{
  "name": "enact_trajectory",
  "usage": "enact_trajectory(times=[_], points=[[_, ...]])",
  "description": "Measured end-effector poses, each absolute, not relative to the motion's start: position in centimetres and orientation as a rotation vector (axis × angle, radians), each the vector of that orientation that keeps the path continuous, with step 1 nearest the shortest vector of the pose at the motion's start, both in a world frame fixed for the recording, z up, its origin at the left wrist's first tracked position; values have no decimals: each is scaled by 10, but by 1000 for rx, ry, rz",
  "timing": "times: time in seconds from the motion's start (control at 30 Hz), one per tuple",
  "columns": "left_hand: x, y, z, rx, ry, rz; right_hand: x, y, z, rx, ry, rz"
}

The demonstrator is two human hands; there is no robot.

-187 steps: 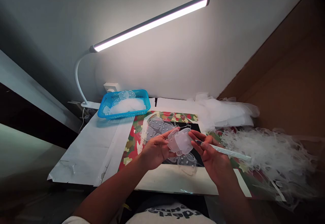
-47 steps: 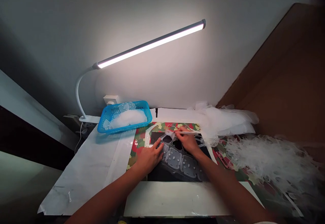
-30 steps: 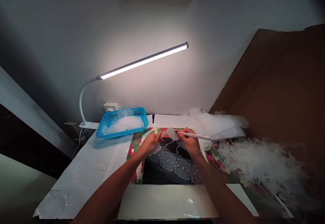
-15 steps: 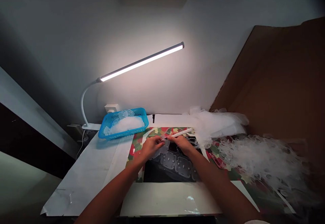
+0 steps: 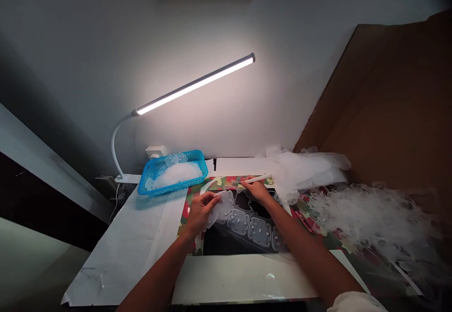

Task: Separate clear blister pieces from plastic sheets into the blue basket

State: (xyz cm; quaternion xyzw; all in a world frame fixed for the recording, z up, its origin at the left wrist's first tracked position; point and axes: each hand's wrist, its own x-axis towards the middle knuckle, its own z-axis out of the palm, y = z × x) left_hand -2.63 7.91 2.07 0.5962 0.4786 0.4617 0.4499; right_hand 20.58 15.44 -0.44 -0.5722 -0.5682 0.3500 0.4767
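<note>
My left hand (image 5: 202,212) is closed, thumb against fingers, on the left end of a translucent plastic sheet (image 5: 238,221) with rounded panels and small white bumps. The part in its grasp is lifted and bent, while the rest lies over a black mat (image 5: 226,243). At the sheet's upper edge, my right hand (image 5: 257,191) grips a slim white pen-shaped tool (image 5: 260,178). Its thin tip points left and is too small to make out. Open cut-outs with thin outlines show in the sheet beneath the right hand.
A blue basket (image 5: 146,190) with translucent pieces stands at the back left. Tangled clear offcuts (image 5: 374,217) and a heap of filmy white sheets (image 5: 310,173) lie on the right. A lit lamp (image 5: 197,86) reaches overhead; a cardboard panel (image 5: 395,104) stands at right.
My hands have drawn apart: the left came back toward me and left, lifting the sheet's end, and the right moved slightly away from me with the tool. The camera view has shifted slightly.
</note>
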Motion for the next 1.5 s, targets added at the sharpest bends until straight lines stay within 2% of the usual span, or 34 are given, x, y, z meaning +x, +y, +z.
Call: enact_trajectory(times=[0.13,0.33,0.5,0.8,1.0,1.17,1.5], points=[[-27,76,20,1311,1073,1104,213,124,16,-1228,-1301,846],[-21,67,24,1321,1008,1114,195,73,33,-972,-1484,1161],[-22,62,28,1410,992,1094,187,58,33,-1074,-1780,1039],[-24,54,35,1562,1039,1051,188,49,35,-1086,-1791,916],[-19,62,35,1113,1160,1001,193,49,32,-1180,-1538,1130],[-25,71,36,587,896,920,195,54,29,-1208,-1303,1256],[-29,65,41,468,636,990,194,60,15,-1100,-1040,1412]])
